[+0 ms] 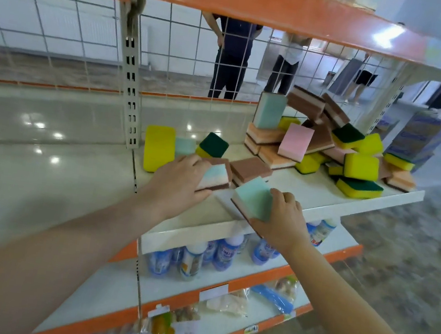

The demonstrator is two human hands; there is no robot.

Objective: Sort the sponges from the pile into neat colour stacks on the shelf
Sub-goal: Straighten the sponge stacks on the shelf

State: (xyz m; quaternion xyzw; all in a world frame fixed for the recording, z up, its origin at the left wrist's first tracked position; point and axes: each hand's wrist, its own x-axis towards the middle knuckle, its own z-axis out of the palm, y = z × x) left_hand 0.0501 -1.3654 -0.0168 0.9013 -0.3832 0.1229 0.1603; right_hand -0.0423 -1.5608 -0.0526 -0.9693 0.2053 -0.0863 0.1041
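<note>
My left hand [183,181] grips a mint-topped layered sponge [215,179] lying on the white shelf [198,232]. My right hand [283,219] holds a second mint sponge [253,200], tilted at the shelf's front edge. Right behind them lie brown-topped sponges [250,168]. At the left stand a yellow sponge [159,147], a mint one [185,146] and a green-and-yellow one [212,145]. The mixed pile [328,145] of brown, orange, pink, mint and yellow-green sponges fills the shelf's right end.
A wire grid [173,54] backs the shelf, with people standing behind it. An orange-edged shelf [266,5] hangs overhead. Bottles [225,253] and packaged goods [183,330] fill the lower shelves. A slotted upright post [132,76] stands left of the sponges.
</note>
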